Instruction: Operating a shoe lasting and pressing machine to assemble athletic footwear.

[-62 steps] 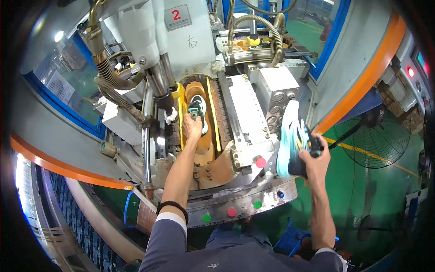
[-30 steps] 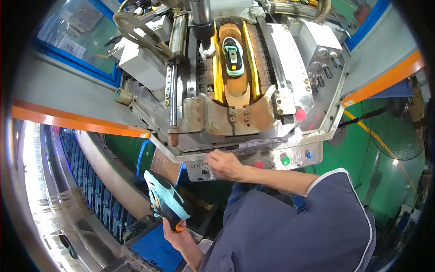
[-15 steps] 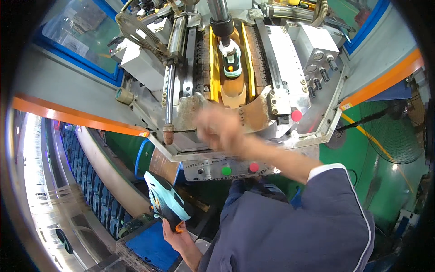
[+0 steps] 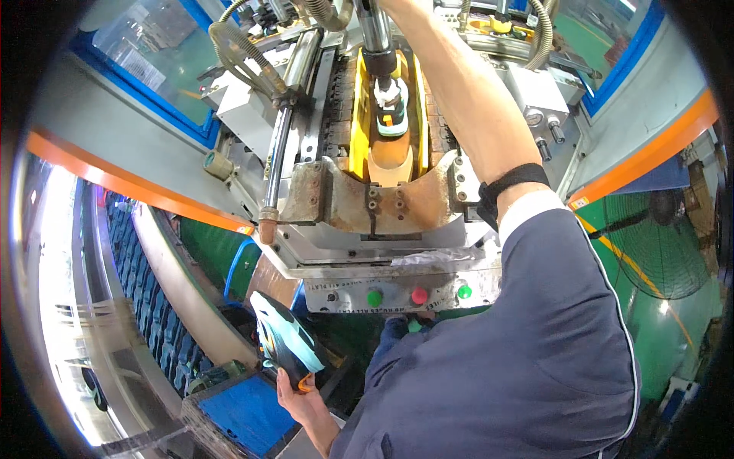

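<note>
At the lower left, my left hand (image 4: 302,399) is closed around one end of a light-blue, black and orange sneaker (image 4: 289,336), which is tilted upward. My right arm stretches up across the machine, a black band at its wrist end of the sleeve, and the hand itself lies beyond the top edge. A second shoe (image 4: 392,118), light blue, black and orange, sits in the press machine (image 4: 344,195) between two yellow side pads (image 4: 359,126). Above it a metal rod (image 4: 375,34) comes down onto white material in the shoe's opening.
A control panel with green and red buttons (image 4: 419,295) runs along the machine's front. A horizontal cylinder (image 4: 280,157) juts forward on the left. Blue matting (image 4: 248,413) covers a stand below the held sneaker. A conveyor (image 4: 99,336) is at far left; a caged fan (image 4: 657,245) stands right.
My right hand has swept from in front of the machine up and away past the top edge. The view has shifted slightly. My left hand keeps hold of the sneaker.
</note>
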Motion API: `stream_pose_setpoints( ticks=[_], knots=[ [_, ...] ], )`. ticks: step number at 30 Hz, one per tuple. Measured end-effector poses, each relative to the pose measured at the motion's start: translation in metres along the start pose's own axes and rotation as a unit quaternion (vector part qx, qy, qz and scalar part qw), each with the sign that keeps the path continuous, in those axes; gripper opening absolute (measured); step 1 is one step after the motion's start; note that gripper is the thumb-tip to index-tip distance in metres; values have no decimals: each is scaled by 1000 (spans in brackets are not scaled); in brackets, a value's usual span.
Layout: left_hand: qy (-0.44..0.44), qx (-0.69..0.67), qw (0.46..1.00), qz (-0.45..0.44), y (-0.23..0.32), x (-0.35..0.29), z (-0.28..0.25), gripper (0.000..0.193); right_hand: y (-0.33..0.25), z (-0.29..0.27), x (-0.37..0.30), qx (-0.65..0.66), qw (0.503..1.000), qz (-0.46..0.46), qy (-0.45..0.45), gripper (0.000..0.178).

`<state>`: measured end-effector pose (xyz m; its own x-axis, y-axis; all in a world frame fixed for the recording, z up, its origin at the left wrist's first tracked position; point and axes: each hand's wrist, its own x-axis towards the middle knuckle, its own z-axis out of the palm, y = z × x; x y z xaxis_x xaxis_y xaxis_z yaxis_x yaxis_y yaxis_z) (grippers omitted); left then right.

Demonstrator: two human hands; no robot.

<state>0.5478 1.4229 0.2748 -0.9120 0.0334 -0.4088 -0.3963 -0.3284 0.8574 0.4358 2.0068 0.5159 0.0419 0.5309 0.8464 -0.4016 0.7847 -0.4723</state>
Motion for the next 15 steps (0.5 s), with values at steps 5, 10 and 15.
stream_pose_setpoints(
  ticks=[5,10,15],
  knots=[
    [76,-37,995,59,4,-37,-12,29,7,23,-2,-32,996,54,-60,56],
    [193,-84,976,52,9,-79,-74,21,-28,112,-48,68,987,93,-112,49],
    [287,-117,951,25,-31,-114,-179,24,-252,-77,-239,184,951,88,-233,40]
  ],
)
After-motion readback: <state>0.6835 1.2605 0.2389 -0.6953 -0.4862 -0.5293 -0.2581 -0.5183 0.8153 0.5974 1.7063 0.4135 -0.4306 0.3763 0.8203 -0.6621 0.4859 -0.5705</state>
